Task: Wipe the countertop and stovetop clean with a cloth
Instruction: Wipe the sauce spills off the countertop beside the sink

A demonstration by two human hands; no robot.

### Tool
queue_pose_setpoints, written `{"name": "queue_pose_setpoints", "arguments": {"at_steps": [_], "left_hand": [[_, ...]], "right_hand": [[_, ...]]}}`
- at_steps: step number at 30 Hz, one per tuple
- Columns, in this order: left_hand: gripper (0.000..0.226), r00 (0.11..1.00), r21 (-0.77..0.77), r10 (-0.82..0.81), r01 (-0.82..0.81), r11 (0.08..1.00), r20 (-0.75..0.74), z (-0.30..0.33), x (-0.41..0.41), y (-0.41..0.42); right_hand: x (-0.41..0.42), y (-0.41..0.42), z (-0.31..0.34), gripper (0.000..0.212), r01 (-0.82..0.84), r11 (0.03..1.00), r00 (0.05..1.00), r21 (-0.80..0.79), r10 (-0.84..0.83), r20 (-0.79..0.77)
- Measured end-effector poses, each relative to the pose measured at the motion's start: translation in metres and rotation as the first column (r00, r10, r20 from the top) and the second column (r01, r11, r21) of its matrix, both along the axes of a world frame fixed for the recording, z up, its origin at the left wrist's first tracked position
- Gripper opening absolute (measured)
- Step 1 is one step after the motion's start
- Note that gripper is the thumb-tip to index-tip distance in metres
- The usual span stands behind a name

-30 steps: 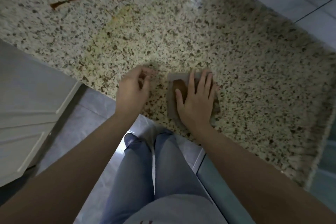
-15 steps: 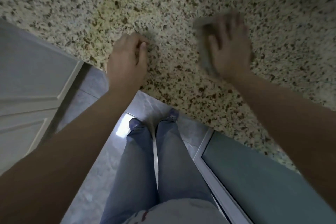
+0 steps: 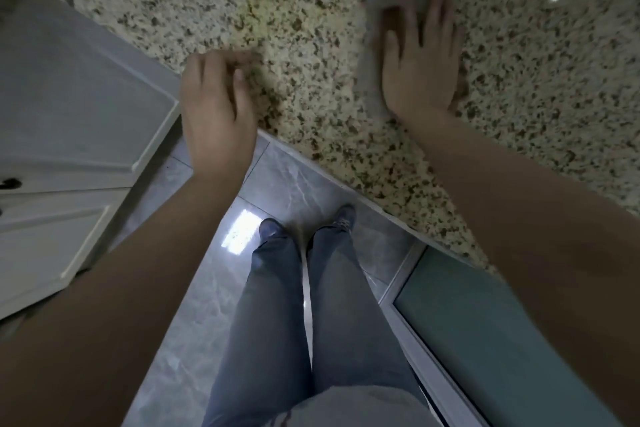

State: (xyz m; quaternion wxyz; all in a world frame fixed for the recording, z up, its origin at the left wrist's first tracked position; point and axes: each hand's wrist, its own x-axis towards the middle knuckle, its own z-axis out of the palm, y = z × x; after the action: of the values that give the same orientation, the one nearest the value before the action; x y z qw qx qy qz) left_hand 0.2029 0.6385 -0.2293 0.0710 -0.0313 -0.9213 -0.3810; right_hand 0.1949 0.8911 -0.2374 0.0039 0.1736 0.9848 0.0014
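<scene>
From the head view, we see the right hand point(image 3: 420, 71) spread flat, fingers straight, pressing a blurred grey-brown wiping cloth point(image 3: 372, 55) onto the speckled beige granite counter point(image 3: 519, 87). The cloth peeks out on the hand's left and beyond the fingertips, well in from the counter's front edge. The left hand point(image 3: 216, 107) sits at that front edge with fingers loosely curled and thumb tucked toward them, holding nothing; we cannot tell whether it touches the stone. A faint yellowish stain point(image 3: 273, 15) lies on the counter between the two hands and slightly beyond them. Below, jeans-clad legs point(image 3: 301, 305) stand on glossy grey floor tiles point(image 3: 194, 340). We judge the counter-wiping step is under way; next, the flat palm should drive the cloth left across that stain. No stovetop shows here.
</scene>
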Motion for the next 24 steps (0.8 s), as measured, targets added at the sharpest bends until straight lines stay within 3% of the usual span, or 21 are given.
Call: {"name": "queue_pose_setpoints", "arguments": {"at_steps": [2,4,6,9,11,13,15,20,24], "left_hand": [[0.027,0.999,0.044,0.037,-0.037,0.998,-0.003,-0.002,0.003,-0.006],[0.028,0.998,0.081,0.062,-0.060,0.995,-0.013,-0.004,0.004,-0.016],[0.032,0.999,0.098,0.044,-0.042,0.994,-0.019,-0.010,0.003,-0.028],[0.041,0.998,0.130,0.062,-0.065,0.989,0.026,-0.018,-0.003,-0.042],[0.043,0.995,0.136,0.094,-0.099,0.986,0.046,-0.022,-0.005,-0.042],[0.042,0.995,0.154,0.084,-0.092,0.984,0.054,-0.026,-0.003,-0.038],[0.042,0.996,0.175,0.067,-0.076,0.982,0.054,-0.030,0.000,-0.037],[0.045,0.996,0.228,0.072,-0.084,0.970,0.060,-0.031,-0.004,-0.044],[0.049,0.992,0.200,0.109,-0.119,0.973,0.059,-0.033,-0.006,-0.041]], "right_hand": [[-0.003,-0.037,0.004,0.066,0.176,0.984,0.984,0.000,-0.176,-0.020],[0.001,-0.114,0.004,0.067,-0.029,0.999,0.999,-0.037,0.030,0.023],[0.004,-0.176,0.002,0.065,-0.340,0.936,0.939,-0.095,0.344,0.031],[-0.016,-0.170,-0.004,0.061,-0.528,0.844,0.846,-0.094,0.532,0.025],[-0.029,-0.129,-0.012,0.060,-0.480,0.877,0.877,-0.029,0.480,0.009],[-0.017,-0.099,-0.014,0.060,-0.280,0.960,0.960,0.014,0.280,-0.030],[-0.001,-0.108,-0.014,0.060,-0.162,0.986,0.984,0.035,0.164,-0.073],[-0.047,-0.192,-0.010,0.061,-0.395,0.917,0.919,-0.056,0.393,-0.041],[-0.036,-0.190,-0.016,0.059,-0.423,0.904,0.905,-0.056,0.419,-0.069]]}}
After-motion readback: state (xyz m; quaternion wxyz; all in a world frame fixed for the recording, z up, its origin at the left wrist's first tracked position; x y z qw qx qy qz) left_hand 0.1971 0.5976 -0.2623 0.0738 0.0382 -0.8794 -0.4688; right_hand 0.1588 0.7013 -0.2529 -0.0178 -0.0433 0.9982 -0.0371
